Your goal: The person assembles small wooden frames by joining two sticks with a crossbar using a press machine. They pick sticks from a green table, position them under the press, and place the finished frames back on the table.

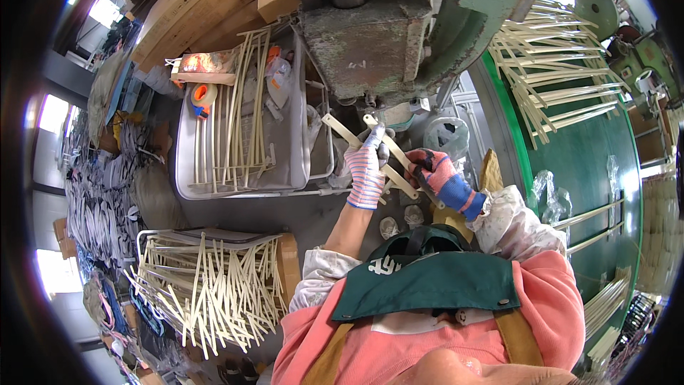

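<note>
My left hand [368, 165], in a pink-and-white striped glove with grey fingertips, is closed around flat cream-coloured strips with rounded, holed ends. One strip [339, 128] slants from the upper left beneath that hand, and its far part seems to come out lower right. A second strip [393, 147] runs down from the left fingertips to my right hand [443, 180]. That hand, in a red-and-blue glove with dark fingertips, has its fingers curled around this strip. Just beyond both hands stands the worn green metal head of a machine [363, 53]; its lower working part is partly hidden.
Left of the machine, a grey tray [288, 144] holds long strips, orange tape [204, 95] and plastic bags. A rack [206, 285] heaped with strips stands lower left. On the right, a green table [588, 171] carries more strips [563, 64]. Cardboard [192, 14] is stacked at upper left.
</note>
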A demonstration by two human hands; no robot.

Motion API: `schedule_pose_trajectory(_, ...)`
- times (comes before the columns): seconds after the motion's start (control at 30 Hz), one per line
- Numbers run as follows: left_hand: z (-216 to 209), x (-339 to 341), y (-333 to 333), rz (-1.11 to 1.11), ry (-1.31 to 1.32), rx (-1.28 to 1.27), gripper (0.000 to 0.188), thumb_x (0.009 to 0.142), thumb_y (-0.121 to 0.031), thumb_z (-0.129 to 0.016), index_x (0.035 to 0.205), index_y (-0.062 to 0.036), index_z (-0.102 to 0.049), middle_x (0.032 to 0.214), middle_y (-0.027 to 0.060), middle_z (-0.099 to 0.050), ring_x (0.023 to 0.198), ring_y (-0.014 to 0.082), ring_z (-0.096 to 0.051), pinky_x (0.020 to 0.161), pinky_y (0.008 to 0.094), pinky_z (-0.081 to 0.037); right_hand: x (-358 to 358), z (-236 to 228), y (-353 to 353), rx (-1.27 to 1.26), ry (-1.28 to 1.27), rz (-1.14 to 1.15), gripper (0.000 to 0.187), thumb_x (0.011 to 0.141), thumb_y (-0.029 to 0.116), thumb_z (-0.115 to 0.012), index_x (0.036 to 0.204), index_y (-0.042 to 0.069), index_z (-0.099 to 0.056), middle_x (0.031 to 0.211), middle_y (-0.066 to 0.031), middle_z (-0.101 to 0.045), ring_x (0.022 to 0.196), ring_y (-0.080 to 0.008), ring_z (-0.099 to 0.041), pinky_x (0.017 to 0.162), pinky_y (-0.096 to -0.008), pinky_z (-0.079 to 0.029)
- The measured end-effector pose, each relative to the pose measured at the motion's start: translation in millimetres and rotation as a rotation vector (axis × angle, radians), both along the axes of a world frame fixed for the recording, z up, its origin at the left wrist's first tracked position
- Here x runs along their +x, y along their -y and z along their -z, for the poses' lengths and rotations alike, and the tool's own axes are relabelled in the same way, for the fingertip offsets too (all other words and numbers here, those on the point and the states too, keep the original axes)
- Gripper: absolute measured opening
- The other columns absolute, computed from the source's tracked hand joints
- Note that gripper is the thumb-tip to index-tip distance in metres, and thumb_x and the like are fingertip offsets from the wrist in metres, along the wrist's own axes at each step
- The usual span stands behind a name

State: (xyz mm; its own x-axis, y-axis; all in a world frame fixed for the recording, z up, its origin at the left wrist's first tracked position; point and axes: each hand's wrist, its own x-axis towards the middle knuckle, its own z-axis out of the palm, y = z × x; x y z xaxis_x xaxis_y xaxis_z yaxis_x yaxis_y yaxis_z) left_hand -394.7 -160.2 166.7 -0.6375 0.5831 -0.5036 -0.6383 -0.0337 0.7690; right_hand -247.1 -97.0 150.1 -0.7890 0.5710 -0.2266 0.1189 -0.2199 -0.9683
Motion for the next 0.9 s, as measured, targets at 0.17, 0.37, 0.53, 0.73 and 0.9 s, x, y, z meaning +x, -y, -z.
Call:
schedule_pose_trajectory(0.17, -6, -1, 2, 0.027, -0.044, -0.041, 0.015, 0.082, -0.014, -0.067, 0.07, -0.0059, -0.065, 0.051, -0.0057, -0.045, 0.04, 0.0019, -0.036, 0.039, 0.0189, -0.021, -33, 43, -66, 0.394, 0.146, -0.053, 0.016, 0.086, 0.016, -0.06, 0.093, 0.003, -0.065, 0.076, -0.0012, -0.065, 0.066, -0.0108, -0.059, 0.06, -0.0268, -0.049)
schedule_pose_trajectory(0.37, -7, -7, -5, 0.038, -0.111, 0.038, 0.013, 0.082, -0.013, -0.067, 0.078, -0.0009, -0.067, 0.052, -0.0039, -0.048, 0.039, 0.0019, -0.034, 0.037, 0.0192, -0.02, -109, 133, -136, 1.027, 0.459, -0.087, 0.012, 0.085, 0.012, -0.057, 0.093, 0.005, -0.063, 0.079, -0.0026, -0.064, 0.069, -0.014, -0.059, 0.062, -0.0303, -0.049)
schedule_pose_trajectory(0.53, -5, -12, -10, 0.1, -0.054, -0.009, 0.019, 0.082, -0.017, -0.067, 0.075, -0.0005, -0.067, 0.049, -0.0041, -0.044, 0.039, 0.0021, -0.033, 0.037, 0.0194, -0.017, -136, 172, -153, 1.047, 0.487, -0.069, 0.015, 0.082, 0.013, -0.058, 0.094, 0.005, -0.062, 0.079, -0.0043, -0.064, 0.07, -0.0165, -0.059, 0.063, -0.0312, -0.049)
schedule_pose_trajectory(0.73, 11, -9, -14, 0.095, -0.043, -0.027, 0.018, 0.082, -0.016, -0.067, 0.077, 0.0006, -0.068, 0.049, -0.0051, -0.043, 0.039, 0.0028, -0.033, 0.039, 0.0196, -0.019, -132, 170, -151, 1.028, 0.458, -0.058, 0.019, 0.079, 0.015, -0.058, 0.095, 0.005, -0.06, 0.08, -0.0063, -0.063, 0.072, -0.0195, -0.059, 0.064, -0.0323, -0.049)
schedule_pose_trajectory(0.9, 25, -13, -15, 0.059, -0.025, -0.054, 0.016, 0.08, -0.017, -0.069, 0.074, -0.0022, -0.068, 0.052, -0.002, -0.053, 0.039, 0.0041, -0.041, 0.037, 0.0182, -0.027, -117, 161, -138, 1.014, 0.422, -0.054, 0.023, 0.076, 0.017, -0.059, 0.096, 0.005, -0.059, 0.08, -0.008, -0.062, 0.074, -0.022, -0.058, 0.065, -0.0333, -0.049)
